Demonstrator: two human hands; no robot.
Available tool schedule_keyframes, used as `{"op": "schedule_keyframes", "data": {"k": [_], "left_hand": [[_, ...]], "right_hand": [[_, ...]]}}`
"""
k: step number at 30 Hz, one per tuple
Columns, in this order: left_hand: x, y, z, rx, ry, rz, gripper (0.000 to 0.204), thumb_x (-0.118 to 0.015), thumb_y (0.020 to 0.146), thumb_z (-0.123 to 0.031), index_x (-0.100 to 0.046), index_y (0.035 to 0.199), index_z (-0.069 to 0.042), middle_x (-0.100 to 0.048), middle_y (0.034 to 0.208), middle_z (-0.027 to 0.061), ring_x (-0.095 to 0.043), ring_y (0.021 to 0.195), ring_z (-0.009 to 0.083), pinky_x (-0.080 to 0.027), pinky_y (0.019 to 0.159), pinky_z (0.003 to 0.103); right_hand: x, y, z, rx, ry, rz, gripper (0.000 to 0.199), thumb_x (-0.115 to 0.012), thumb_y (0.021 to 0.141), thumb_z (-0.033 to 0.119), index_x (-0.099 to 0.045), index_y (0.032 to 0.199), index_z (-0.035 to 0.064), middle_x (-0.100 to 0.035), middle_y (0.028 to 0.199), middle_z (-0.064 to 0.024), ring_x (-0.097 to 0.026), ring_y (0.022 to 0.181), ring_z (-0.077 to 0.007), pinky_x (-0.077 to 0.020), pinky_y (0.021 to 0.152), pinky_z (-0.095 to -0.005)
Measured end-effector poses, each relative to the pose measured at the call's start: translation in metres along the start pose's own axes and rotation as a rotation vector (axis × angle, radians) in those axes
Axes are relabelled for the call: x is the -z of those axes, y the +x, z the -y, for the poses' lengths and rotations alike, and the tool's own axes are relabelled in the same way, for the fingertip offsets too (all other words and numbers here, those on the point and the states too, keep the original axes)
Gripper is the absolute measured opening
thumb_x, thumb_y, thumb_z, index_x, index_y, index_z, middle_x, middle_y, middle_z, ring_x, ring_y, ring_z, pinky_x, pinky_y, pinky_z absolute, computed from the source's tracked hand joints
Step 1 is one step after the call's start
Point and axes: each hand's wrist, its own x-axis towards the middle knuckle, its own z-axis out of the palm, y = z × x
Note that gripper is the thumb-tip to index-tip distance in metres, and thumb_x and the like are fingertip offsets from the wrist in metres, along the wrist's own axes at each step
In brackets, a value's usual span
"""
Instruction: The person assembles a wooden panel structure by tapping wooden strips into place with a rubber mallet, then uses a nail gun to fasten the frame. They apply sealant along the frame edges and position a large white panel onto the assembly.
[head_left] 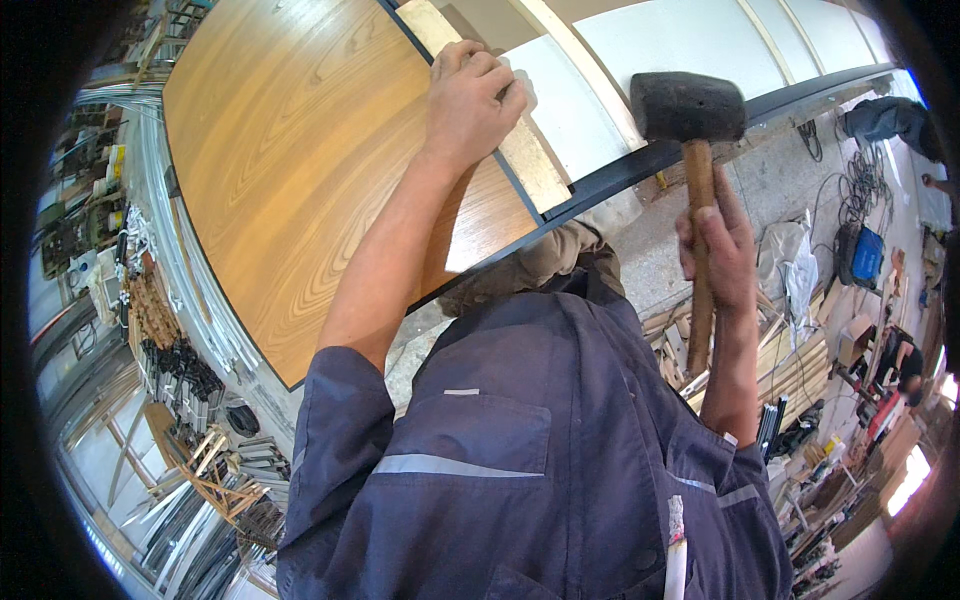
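Head view: left hand curls, partly closed, onto a pale batten along the wood-grain panel; right hand, wrapped round its handle, holds a black mallet right of the panel.

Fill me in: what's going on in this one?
A person in dark workwear holds a black-headed mallet by its wooden handle in the right hand. The left hand rests on a pale wooden strip lying beside a wood-grain panel. At this moment the mallet's head is apart from the strip, off to its right.
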Motion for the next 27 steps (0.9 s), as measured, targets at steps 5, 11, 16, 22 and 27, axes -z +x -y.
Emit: {"op": "schedule_keyframes", "data": {"k": [5,11,16,22,27], "left_hand": [[0.000,0.002,-0.005,0.021,-0.001,0.025,0.010,-0.072,0.083,-0.017,-0.073,0.082,-0.006,-0.071,0.092,0.0053,-0.058,0.112,0.0320,-0.047,0.095,0.047],[0.004,0.000,-0.006,0.045,-0.009,0.027,0.010,-0.072,0.082,-0.017,-0.072,0.081,-0.007,-0.070,0.091,0.0045,-0.059,0.110,0.0310,-0.048,0.094,0.046],[0.004,0.004,-0.007,0.064,-0.019,0.029,0.012,-0.072,0.082,-0.019,-0.071,0.080,-0.007,-0.071,0.091,0.0047,-0.059,0.108,0.0295,-0.049,0.093,0.046],[-0.002,0.009,-0.002,0.029,-0.017,-0.040,0.011,-0.075,0.079,-0.020,-0.071,0.086,-0.012,-0.066,0.095,0.0098,-0.062,0.090,0.0310,-0.050,0.082,0.047],[-0.004,0.005,-0.002,0.180,-0.058,0.193,0.010,-0.073,0.081,-0.021,-0.071,0.081,-0.010,-0.067,0.091,0.0089,-0.062,0.093,0.0305,-0.050,0.081,0.046]], "right_hand": [[-0.009,-0.006,-0.010,-0.193,-0.164,0.254,0.067,-0.053,0.099,0.011,-0.028,0.160,-0.0016,-0.064,0.078,-0.0061,-0.056,0.057,-0.0110,-0.0486,0.050,-0.0266],[0.003,0.005,-0.008,-0.036,0.057,0.113,0.069,-0.053,0.100,0.012,-0.023,0.161,-0.0006,-0.063,0.078,-0.0063,-0.056,0.054,-0.0099,-0.0469,0.047,-0.0257],[-0.014,-0.002,-0.032,-0.153,-0.143,0.223,0.066,-0.053,0.099,0.012,-0.032,0.160,0.0019,-0.065,0.082,-0.0059,-0.056,0.054,-0.0108,-0.0447,0.046,-0.0255],[0.015,0.005,-0.012,-0.096,0.001,0.073,0.069,-0.055,0.098,0.015,-0.030,0.160,-0.0007,-0.064,0.084,-0.0076,-0.055,0.054,-0.0110,-0.0463,0.048,-0.0268],[-0.008,0.000,-0.036,-0.115,-0.146,0.262,0.071,-0.055,0.098,0.016,-0.027,0.161,-0.0014,-0.062,0.085,-0.0025,-0.053,0.064,-0.0106,-0.0490,0.058,-0.0272]]}}
